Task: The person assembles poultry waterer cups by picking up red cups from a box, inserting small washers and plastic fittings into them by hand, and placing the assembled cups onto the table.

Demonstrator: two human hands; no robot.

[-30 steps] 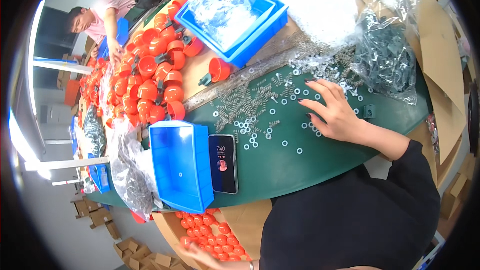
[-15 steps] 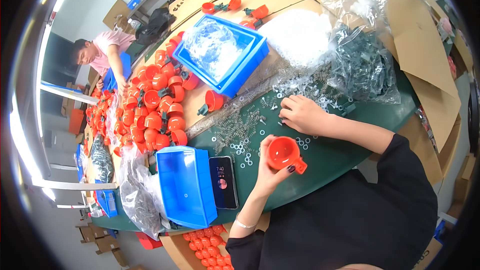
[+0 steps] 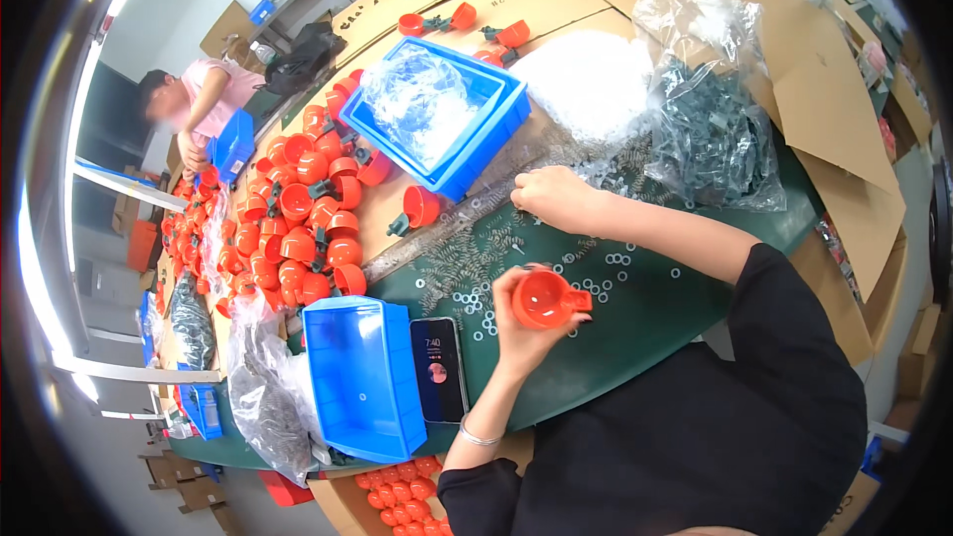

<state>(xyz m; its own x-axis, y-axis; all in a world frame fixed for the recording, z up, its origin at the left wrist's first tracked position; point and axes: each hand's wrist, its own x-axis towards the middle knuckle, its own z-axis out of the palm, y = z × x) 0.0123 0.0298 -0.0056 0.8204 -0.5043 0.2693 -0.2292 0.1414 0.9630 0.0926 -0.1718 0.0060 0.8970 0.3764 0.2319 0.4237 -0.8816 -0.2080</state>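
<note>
My left hand (image 3: pixel 518 339) is wrapped round a small red plastic cup (image 3: pixel 542 298), its hollow facing up and its short side spout pointing right. Farther off, my right hand (image 3: pixel 558 199) hovers at the edge of the scattered hardware with its fingers pinched together. What the pinch holds, if anything, is too small to make out. Beneath and beside the hands lie many thin metal springs (image 3: pixel 459 273) and small white washers (image 3: pixel 617 260) on the green tabletop (image 3: pixel 635 310).
Red cups with dark green fittings (image 3: pixel 296 201) heap at the left. Blue bins (image 3: pixel 362 377) (image 3: pixel 483 161), a phone (image 3: pixel 439 367), a white pile (image 3: pixel 586 79) and a clear bag of dark green parts (image 3: pixel 715 139) surround the work. A co-worker (image 3: pixel 213 89) handles a blue bin at far left.
My right hand has moved left, off the small white parts, fingers now pinched. My left hand has shifted slightly left with the cup. The co-worker's arm has drawn back from the red heap.
</note>
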